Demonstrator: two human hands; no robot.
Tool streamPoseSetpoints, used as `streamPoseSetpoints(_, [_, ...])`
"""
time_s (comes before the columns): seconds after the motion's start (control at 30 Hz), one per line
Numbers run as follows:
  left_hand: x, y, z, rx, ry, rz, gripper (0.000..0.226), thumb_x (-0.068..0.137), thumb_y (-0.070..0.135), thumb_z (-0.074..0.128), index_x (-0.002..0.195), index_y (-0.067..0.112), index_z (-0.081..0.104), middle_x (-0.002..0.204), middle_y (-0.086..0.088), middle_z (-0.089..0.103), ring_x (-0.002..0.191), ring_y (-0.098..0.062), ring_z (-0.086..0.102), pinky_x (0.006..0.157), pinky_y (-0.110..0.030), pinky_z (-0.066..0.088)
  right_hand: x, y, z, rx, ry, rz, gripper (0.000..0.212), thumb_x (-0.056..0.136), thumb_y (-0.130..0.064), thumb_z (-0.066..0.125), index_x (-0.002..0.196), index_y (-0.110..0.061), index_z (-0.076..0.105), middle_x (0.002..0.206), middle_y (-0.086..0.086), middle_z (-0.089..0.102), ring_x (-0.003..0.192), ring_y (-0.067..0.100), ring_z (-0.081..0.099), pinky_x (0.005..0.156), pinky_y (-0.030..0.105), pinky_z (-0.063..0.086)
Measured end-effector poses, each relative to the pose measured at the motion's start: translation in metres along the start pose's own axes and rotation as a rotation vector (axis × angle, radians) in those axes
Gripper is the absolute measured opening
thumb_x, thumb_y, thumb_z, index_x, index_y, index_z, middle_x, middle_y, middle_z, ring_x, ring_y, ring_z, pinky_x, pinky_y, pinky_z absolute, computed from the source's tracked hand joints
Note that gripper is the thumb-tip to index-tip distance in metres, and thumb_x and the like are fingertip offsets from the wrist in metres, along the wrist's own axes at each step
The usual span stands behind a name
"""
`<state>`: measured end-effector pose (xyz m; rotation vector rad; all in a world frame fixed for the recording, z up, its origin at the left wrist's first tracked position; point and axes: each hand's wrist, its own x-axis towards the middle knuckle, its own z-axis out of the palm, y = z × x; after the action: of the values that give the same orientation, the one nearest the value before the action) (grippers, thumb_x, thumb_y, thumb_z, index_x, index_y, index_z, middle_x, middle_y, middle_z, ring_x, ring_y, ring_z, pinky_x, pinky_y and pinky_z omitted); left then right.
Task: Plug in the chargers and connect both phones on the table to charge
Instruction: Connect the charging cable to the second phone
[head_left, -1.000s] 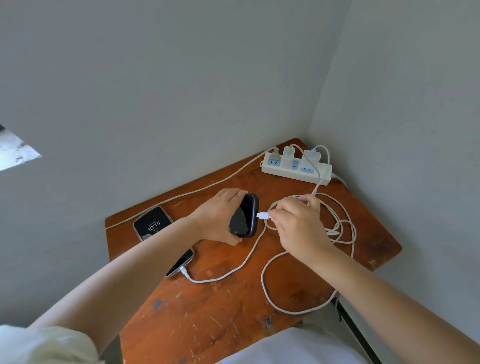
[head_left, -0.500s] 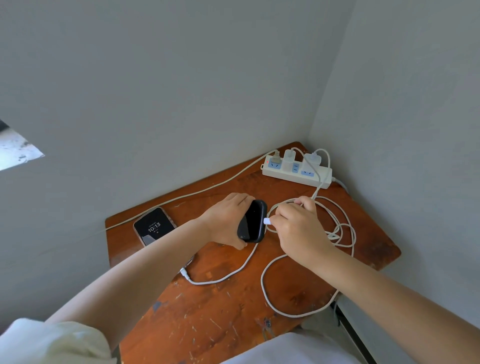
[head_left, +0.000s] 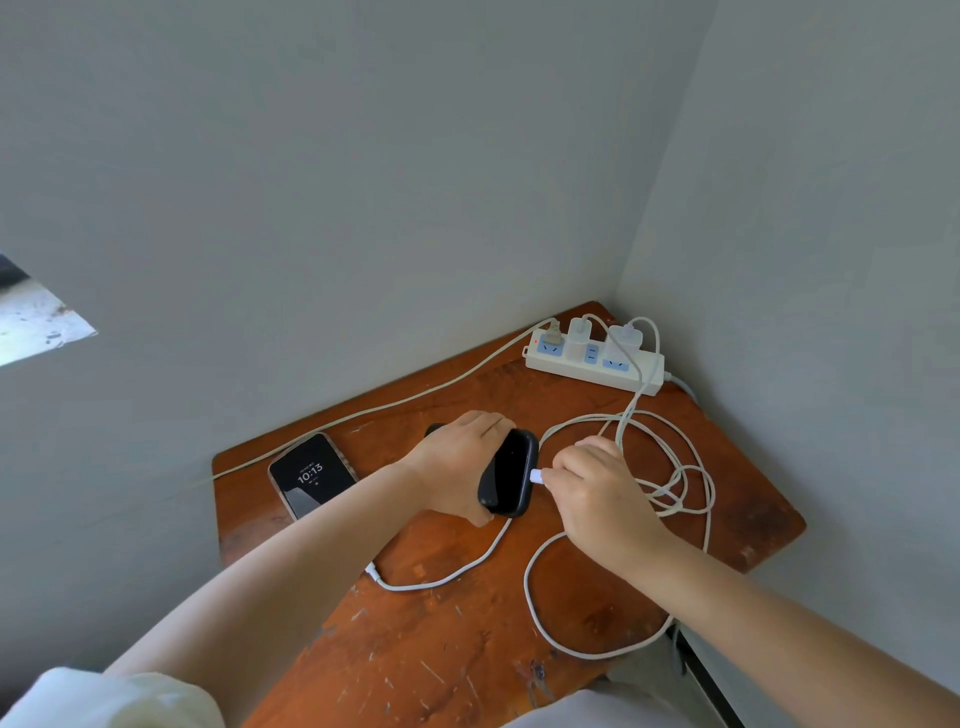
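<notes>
My left hand (head_left: 460, 457) grips a black phone (head_left: 509, 473), holding it tilted above the brown wooden table (head_left: 452, 649). My right hand (head_left: 592, 488) pinches the white plug of a charging cable (head_left: 537, 475), its tip touching the phone's bottom edge. That cable (head_left: 675, 467) coils to a white charger (head_left: 626, 338) in the white power strip (head_left: 592, 364). A second phone (head_left: 311, 475) lies at the table's left, screen lit showing 10:13; my left forearm covers its lower end. Another white cable (head_left: 441, 579) runs under my left arm toward it. A second charger (head_left: 579, 338) sits in the strip.
The table stands in a corner between two grey walls. A beige power cord (head_left: 395, 402) runs along the back edge to a plug in the strip's left socket. Cable loops (head_left: 587, 649) reach the table's front right edge.
The plug in my right hand has moved left until it meets the black phone's bottom edge. My left hand turned the phone slightly. The camera view shifted a little.
</notes>
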<state>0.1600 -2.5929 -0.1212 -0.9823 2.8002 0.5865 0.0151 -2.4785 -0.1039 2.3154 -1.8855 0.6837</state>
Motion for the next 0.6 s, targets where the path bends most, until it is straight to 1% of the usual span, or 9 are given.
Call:
streamPoseSetpoints(0.17, [-0.001, -0.001, 0.0, 0.001, 0.007, -0.004, 0.089, 0.058, 0.032, 0.08, 0.132, 0.016, 0.034, 0.135, -0.007, 0.045, 0.123, -0.023, 0.039, 0.1, -0.032, 0.038, 0.002, 0.0, 0.001, -0.003, 0.017, 0.008, 0.027, 0.042, 0.002, 0.092, 0.062, -0.003, 0.075, 0.053, 0.007, 0.069, 0.051, 0.019, 0.067, 0.061, 0.029, 0.058])
streamPoseSetpoints(0.3, [0.0, -0.004, 0.002, 0.062, -0.018, 0.01, 0.093, 0.059, 0.032, 0.079, 0.136, 0.015, 0.029, 0.14, -0.008, 0.04, 0.128, -0.024, 0.034, 0.103, -0.033, 0.035, -0.002, -0.002, 0.007, 0.002, 0.013, 0.014, 0.026, 0.043, 0.0, 0.092, 0.062, -0.005, 0.076, 0.052, 0.006, 0.069, 0.051, 0.017, 0.067, 0.061, 0.028, 0.058])
streamPoseSetpoints(0.4, [0.004, -0.009, 0.006, 0.196, -0.118, 0.04, 0.094, 0.064, 0.028, 0.077, 0.139, 0.014, 0.023, 0.147, -0.01, 0.031, 0.134, -0.026, 0.025, 0.109, -0.035, 0.028, -0.01, -0.004, 0.017, 0.051, -0.014, 0.044, 0.027, 0.042, -0.002, 0.093, 0.064, -0.007, 0.076, 0.052, 0.003, 0.07, 0.05, 0.015, 0.067, 0.056, 0.028, 0.058])
streamPoseSetpoints(0.47, [0.009, -0.012, 0.006, 0.309, -0.206, 0.075, 0.094, 0.067, 0.023, 0.076, 0.141, 0.013, 0.018, 0.15, -0.01, 0.025, 0.138, -0.027, 0.019, 0.113, -0.037, 0.02, -0.017, -0.007, 0.026, 0.092, -0.077, 0.087, 0.031, 0.042, -0.005, 0.094, 0.069, -0.008, 0.077, 0.056, 0.001, 0.072, 0.052, 0.016, 0.069, 0.057, 0.031, 0.059])
streamPoseSetpoints(0.53, [0.015, -0.018, 0.006, 0.421, -0.286, 0.121, 0.092, 0.071, 0.018, 0.074, 0.142, 0.011, 0.016, 0.151, -0.012, 0.021, 0.139, -0.028, 0.015, 0.114, -0.037, 0.014, -0.027, -0.006, 0.037, 0.133, -0.167, 0.118, 0.03, 0.049, -0.006, 0.092, 0.075, -0.008, 0.077, 0.063, 0.003, 0.074, 0.058, 0.015, 0.07, 0.064, 0.04, 0.061])
streamPoseSetpoints(0.57, [0.018, -0.02, 0.007, 0.465, -0.321, 0.141, 0.087, 0.074, 0.016, 0.071, 0.141, 0.009, 0.016, 0.151, -0.014, 0.02, 0.139, -0.029, 0.016, 0.115, -0.038, 0.014, -0.032, -0.005, 0.042, 0.148, -0.22, 0.141, 0.025, 0.059, -0.007, 0.088, 0.081, -0.008, 0.077, 0.07, 0.005, 0.075, 0.065, 0.017, 0.071, 0.073, 0.046, 0.058])
streamPoseSetpoints(0.6, [0.019, -0.023, 0.008, 0.483, -0.357, 0.146, 0.078, 0.078, 0.015, 0.066, 0.14, 0.006, 0.02, 0.15, -0.017, 0.023, 0.138, -0.031, 0.019, 0.114, -0.04, 0.015, -0.035, -0.003, 0.046, 0.159, -0.272, 0.176, 0.02, 0.072, -0.012, 0.08, 0.091, -0.008, 0.075, 0.084, 0.007, 0.076, 0.079, 0.018, 0.071, 0.087, 0.049, 0.052])
